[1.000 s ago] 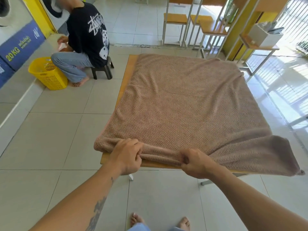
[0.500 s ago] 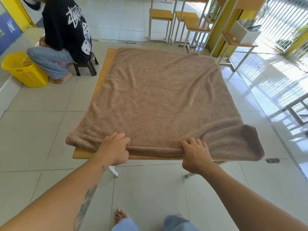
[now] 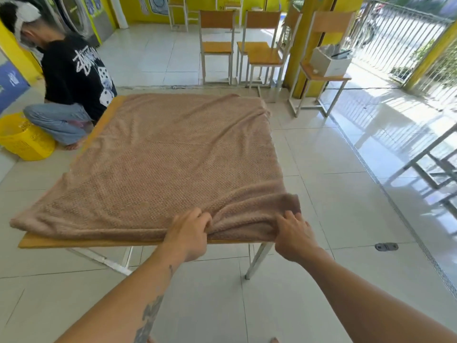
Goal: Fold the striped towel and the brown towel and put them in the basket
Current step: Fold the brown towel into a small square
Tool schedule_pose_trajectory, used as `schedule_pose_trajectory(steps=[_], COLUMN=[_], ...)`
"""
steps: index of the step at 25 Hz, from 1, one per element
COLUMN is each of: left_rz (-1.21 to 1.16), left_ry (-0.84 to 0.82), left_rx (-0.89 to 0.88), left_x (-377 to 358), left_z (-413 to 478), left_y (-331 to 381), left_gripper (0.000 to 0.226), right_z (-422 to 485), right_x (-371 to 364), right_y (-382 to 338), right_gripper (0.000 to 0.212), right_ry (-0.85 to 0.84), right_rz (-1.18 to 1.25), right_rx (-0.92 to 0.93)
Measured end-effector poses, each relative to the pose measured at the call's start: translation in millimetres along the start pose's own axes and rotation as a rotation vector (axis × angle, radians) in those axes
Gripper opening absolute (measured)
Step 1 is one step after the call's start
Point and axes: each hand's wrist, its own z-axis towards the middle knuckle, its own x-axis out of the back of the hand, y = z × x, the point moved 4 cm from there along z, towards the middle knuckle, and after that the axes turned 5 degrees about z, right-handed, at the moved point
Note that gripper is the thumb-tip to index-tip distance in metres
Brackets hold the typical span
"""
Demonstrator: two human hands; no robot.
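The brown towel (image 3: pixel 168 159) lies spread over a wooden table (image 3: pixel 74 242), covering nearly all of it. Its near right corner is bunched up. My left hand (image 3: pixel 189 235) pinches the towel's near edge, right of the middle. My right hand (image 3: pixel 294 235) grips the bunched near right corner. A yellow basket (image 3: pixel 23 142) stands on the floor at the far left. No striped towel is in view.
A person in a black shirt (image 3: pixel 76 75) squats on the floor between the yellow basket and the table's far left corner. Wooden chairs (image 3: pixel 259 50) and a small side table with a white box (image 3: pixel 329 63) stand behind the table. Tiled floor surrounds everything.
Both hands have slid right along the towel's near edge. The hanging right corner has been gathered up onto the table. The camera view has shifted right.
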Motion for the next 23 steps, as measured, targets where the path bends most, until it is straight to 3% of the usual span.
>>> schedule_pose_trajectory(steps=[3, 5, 9, 11, 13, 17, 21, 23], left_rz=[0.062, 0.08, 0.064, 0.061, 0.053, 0.026, 0.039, 0.003], left_ry=[-0.016, 0.023, 0.058, 0.049, 0.07, 0.153, -0.052, -0.072], left_rx=[0.104, 0.166, 0.084, 0.053, 0.05, 0.088, 0.095, 0.102], left_x=[-17.1, -16.5, -11.6, -11.1, -10.6, -11.1, -23.2, -16.1], left_z=[10.9, 12.7, 5.0, -0.5, -2.6, -7.4, -4.8, 6.9], left_y=[44.9, 49.8, 48.8, 45.7, 43.1, 43.8, 38.3, 41.8], left_gripper=[0.032, 0.022, 0.007, 0.007, 0.008, 0.01, 0.028, 0.025], right_z=[-1.0, -6.0, -13.3, -4.0, 3.5, 4.0, 4.2, 9.2], right_x=[10.7, 15.0, 7.5, 9.7, 6.8, 3.7, 14.3, 23.2], right_y=[22.3, 26.8, 38.7, 49.8, 49.0, 35.9, 48.7, 54.7], right_gripper=[0.018, 0.007, 0.007, 0.034, 0.046, 0.023, 0.003, 0.011], right_ry=[0.032, 0.041, -0.07, -0.044, -0.104, -0.071, -0.233, -0.249], right_rz=[0.039, 0.129, 0.237, 0.221, 0.202, 0.124, 0.153, 0.192], right_rx=[0.101, 0.188, 0.256, 0.175, 0.14, 0.156, 0.15, 0.135])
